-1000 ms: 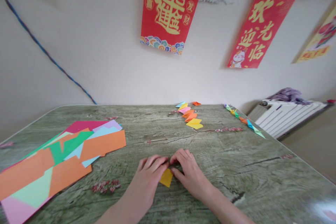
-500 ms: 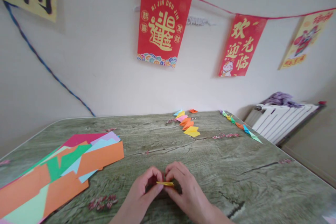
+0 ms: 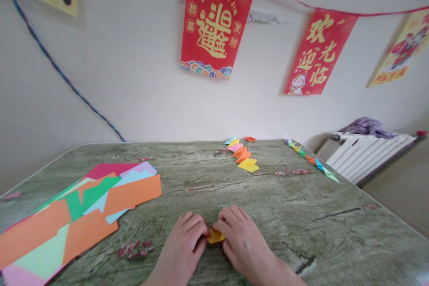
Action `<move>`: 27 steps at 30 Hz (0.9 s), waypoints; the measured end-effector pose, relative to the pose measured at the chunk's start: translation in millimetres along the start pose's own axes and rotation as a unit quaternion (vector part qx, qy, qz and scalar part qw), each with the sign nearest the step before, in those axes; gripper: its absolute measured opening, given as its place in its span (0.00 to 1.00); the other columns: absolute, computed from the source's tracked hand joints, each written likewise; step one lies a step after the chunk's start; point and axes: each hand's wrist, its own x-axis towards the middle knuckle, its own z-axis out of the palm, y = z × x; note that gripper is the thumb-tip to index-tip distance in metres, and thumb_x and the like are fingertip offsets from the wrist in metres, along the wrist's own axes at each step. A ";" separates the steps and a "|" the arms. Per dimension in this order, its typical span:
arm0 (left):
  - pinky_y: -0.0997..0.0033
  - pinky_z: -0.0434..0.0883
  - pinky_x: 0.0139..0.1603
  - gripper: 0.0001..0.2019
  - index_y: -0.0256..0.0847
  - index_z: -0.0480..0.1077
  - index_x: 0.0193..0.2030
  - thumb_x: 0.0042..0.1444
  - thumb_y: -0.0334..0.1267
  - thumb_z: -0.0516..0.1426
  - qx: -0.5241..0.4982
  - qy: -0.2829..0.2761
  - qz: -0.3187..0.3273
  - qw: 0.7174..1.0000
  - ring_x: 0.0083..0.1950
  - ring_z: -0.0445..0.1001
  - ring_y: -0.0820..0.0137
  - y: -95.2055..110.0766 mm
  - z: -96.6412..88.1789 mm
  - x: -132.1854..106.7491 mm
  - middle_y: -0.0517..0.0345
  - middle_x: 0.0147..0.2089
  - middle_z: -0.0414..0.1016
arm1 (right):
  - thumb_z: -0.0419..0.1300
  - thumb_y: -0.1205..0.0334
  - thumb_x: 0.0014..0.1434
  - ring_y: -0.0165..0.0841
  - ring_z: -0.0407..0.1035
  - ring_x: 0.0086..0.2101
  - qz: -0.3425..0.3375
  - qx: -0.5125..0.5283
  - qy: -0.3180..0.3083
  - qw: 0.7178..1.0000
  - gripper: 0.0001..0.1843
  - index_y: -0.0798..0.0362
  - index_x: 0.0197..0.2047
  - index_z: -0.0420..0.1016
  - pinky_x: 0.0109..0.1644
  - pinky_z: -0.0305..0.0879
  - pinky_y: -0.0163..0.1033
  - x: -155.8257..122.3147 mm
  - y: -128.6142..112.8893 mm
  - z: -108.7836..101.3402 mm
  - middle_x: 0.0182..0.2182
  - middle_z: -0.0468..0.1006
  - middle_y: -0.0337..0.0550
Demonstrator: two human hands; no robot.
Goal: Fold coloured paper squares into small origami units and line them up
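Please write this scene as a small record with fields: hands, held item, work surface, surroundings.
hands: left hand and right hand, both on the yellow paper
held item: yellow paper, partly hidden
work surface: wood-patterned table; coloured sheets overlapping at left, folded papers at far side, more folded pieces along right edge
surroundings: hanging red banners; white radiator with purple cloth on it
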 end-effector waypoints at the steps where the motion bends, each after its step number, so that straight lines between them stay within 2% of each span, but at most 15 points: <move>1: 0.64 0.67 0.41 0.12 0.41 0.68 0.31 0.52 0.17 0.57 0.009 -0.002 0.003 1.000 0.40 0.69 0.64 -0.2 0.1 -0.7 0.60 0.35 0.72 | 0.57 0.77 0.52 0.38 0.63 0.41 0.003 0.019 -0.006 1.000 0.15 0.49 0.40 0.68 0.46 0.59 0.42 -2.0 -1.0 -2.8 0.39 0.70 0.40; 4: 0.61 0.68 0.42 0.11 0.40 0.69 0.33 0.53 0.19 0.58 0.070 -0.007 0.030 0.997 0.41 0.69 0.63 2.5 -0.7 -4.2 0.59 0.36 0.73 | 0.57 0.75 0.51 0.39 0.63 0.41 0.002 0.034 -0.021 0.999 0.13 0.50 0.39 0.67 0.47 0.60 0.43 -7.5 -3.3 -6.9 0.39 0.71 0.41; 7: 0.60 0.68 0.41 0.09 0.40 0.70 0.32 0.55 0.21 0.58 0.141 -0.012 0.063 0.988 0.40 0.69 0.61 7.6 -2.0 -8.3 0.57 0.36 0.73 | 0.58 0.74 0.50 0.39 0.64 0.37 -0.013 -0.004 -0.029 0.999 0.10 0.51 0.35 0.67 0.43 0.61 0.44 -11.2 -4.0 -4.4 0.36 0.72 0.42; 11: 0.60 0.69 0.41 0.08 0.42 0.71 0.33 0.57 0.24 0.58 0.156 -0.026 0.074 0.985 0.40 0.70 0.62 10.3 -1.6 -11.2 0.57 0.37 0.73 | 0.59 0.77 0.53 0.37 0.66 0.35 -0.020 -0.018 -0.017 0.999 0.11 0.50 0.33 0.68 0.42 0.61 0.42 -12.5 -1.7 -2.8 0.32 0.74 0.40; 16: 0.62 0.69 0.41 0.06 0.42 0.71 0.33 0.59 0.27 0.59 0.066 -0.029 0.004 0.997 0.41 0.70 0.63 8.0 -1.7 -7.2 0.58 0.37 0.72 | 0.62 0.75 0.58 0.33 0.69 0.36 0.062 0.128 -0.023 0.990 0.10 0.50 0.31 0.72 0.39 0.63 0.35 -7.8 3.8 -10.0 0.30 0.76 0.34; 18: 0.62 0.69 0.41 0.06 0.42 0.71 0.32 0.58 0.29 0.60 0.033 -0.022 -0.036 0.999 0.41 0.70 0.63 8.3 -3.8 -4.1 0.59 0.37 0.71 | 0.63 0.73 0.58 0.32 0.70 0.36 0.101 0.156 -0.032 0.982 0.09 0.50 0.30 0.72 0.39 0.63 0.34 -5.3 4.4 -11.8 0.30 0.76 0.34; 22: 0.59 0.68 0.44 0.06 0.42 0.71 0.29 0.55 0.29 0.62 -0.001 -0.016 -0.096 0.995 0.44 0.69 0.61 10.2 -7.4 0.0 0.58 0.39 0.70 | 0.64 0.71 0.58 0.32 0.70 0.35 0.144 0.143 -0.040 0.979 0.08 0.51 0.29 0.71 0.38 0.62 0.34 -1.6 1.5 -11.3 0.30 0.76 0.35; 27: 0.56 0.66 0.45 0.05 0.43 0.71 0.29 0.53 0.31 0.61 0.010 -0.008 -0.114 0.993 0.46 0.67 0.58 11.5 -6.8 0.2 0.56 0.42 0.70 | 0.63 0.73 0.56 0.33 0.69 0.33 0.153 0.100 -0.042 0.982 0.09 0.52 0.29 0.69 0.37 0.61 0.35 1.4 -2.0 -9.1 0.29 0.74 0.35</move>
